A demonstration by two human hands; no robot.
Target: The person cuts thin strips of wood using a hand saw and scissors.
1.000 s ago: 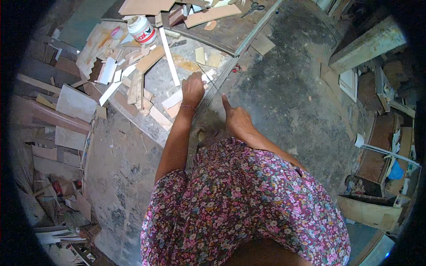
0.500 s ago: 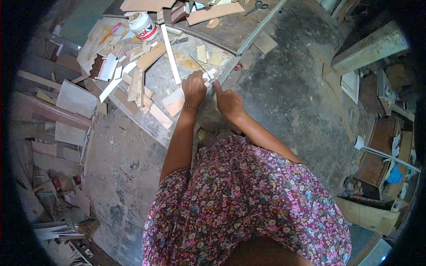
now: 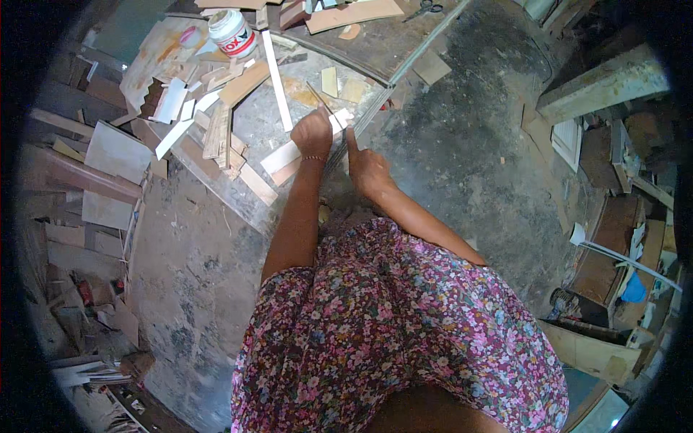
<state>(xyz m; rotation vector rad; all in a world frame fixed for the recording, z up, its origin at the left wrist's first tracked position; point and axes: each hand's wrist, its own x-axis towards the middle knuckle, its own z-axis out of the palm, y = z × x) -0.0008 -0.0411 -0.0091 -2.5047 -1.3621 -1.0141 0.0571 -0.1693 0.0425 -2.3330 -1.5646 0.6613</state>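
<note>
Head view: white strip (image 3: 345, 115), held down at the edge of the worktop (image 3: 253, 128) by the curled left hand (image 3: 312, 135); long axis apparently slanting up-right. Thin blade (image 3: 317, 96), laid crosswise over it, gripped by the right hand (image 3: 369, 172), forefinger extended.

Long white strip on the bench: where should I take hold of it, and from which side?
Probably take the long white strip by its middle, grip across its narrow width, coming from above and the right. It looks slim and flat-lying; wood scraps crowd its left, while the left hand sits close to its near end.
</note>
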